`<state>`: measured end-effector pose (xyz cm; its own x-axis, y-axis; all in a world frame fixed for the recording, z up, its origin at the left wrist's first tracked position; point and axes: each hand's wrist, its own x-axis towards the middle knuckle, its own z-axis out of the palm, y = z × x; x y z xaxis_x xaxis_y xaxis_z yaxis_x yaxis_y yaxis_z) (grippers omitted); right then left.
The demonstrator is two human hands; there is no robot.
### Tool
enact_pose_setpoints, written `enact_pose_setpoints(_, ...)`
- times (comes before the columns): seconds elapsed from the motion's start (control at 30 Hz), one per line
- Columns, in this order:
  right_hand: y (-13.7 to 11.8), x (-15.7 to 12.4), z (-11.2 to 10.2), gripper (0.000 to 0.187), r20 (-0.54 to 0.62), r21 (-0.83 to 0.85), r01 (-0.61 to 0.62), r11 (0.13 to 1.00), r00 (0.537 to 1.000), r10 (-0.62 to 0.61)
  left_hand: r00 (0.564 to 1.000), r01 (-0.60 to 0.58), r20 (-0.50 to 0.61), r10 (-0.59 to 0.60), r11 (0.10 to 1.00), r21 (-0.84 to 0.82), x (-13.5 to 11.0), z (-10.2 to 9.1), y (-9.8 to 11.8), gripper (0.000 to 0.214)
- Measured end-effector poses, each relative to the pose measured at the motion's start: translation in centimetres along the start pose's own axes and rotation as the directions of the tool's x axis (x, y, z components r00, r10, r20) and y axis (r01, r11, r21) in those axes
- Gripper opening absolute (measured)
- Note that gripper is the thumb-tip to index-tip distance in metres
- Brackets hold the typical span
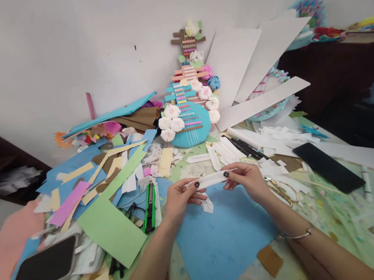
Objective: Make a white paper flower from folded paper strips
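Above the blue sheet (227,244) on the cluttered desk (177,277), a folded white paper strip (212,180) is held stretched between two hands, its one end clamped in the grip of the left hand (178,200), the other pinched likewise by the right hand (250,180). Near the left hand, a green cutter (149,207) is seen beside green paper (114,232), while at the back a turquoise disc (197,114) is trimmed with white flowers (172,111).

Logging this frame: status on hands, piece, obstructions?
Left hand, right hand: each pinching white strip near opposite ends. Held over blue sheet. Green cutter left, gold scissors right, neither covering it.
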<state>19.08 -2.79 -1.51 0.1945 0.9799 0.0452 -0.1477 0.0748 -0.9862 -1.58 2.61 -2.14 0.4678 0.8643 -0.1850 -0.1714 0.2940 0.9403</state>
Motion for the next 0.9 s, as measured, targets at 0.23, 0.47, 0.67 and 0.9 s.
enact_pose_setpoints(0.23, -0.4, 0.0, -0.6, 0.02, 0.092, 0.153, -0.047, 0.987, 0.995, 0.033, 0.997, -0.044, 0.063, 0.054, 0.986, -0.161, 0.0, -0.2, 0.4, 0.03)
enact_pose_setpoints(0.47, -0.1, -0.1, -0.6, 0.017, 0.136, 0.23, -0.016, 0.973, 0.991, -0.016, 0.978, -0.103, 0.153, 0.14, 0.969, -0.224, -0.5, -0.2, 0.7, 0.022)
enact_pose_setpoints(0.67, 0.6, 0.1, -0.2, 0.016, 0.044, 0.016, 0.063, 0.998, 0.997, -0.064, 0.987, -0.162, -0.014, 0.161, 0.986, -0.031, -0.1, 0.4, 0.5, 0.019)
enact_pose_setpoints(0.9, 0.5, -0.1, 0.0, 0.029, 0.057, -0.086, 0.063, 0.994, 0.997, -0.058, 0.983, -0.167, -0.063, 0.173, 0.982, 0.094, 0.1, 0.3, 0.4, 0.036)
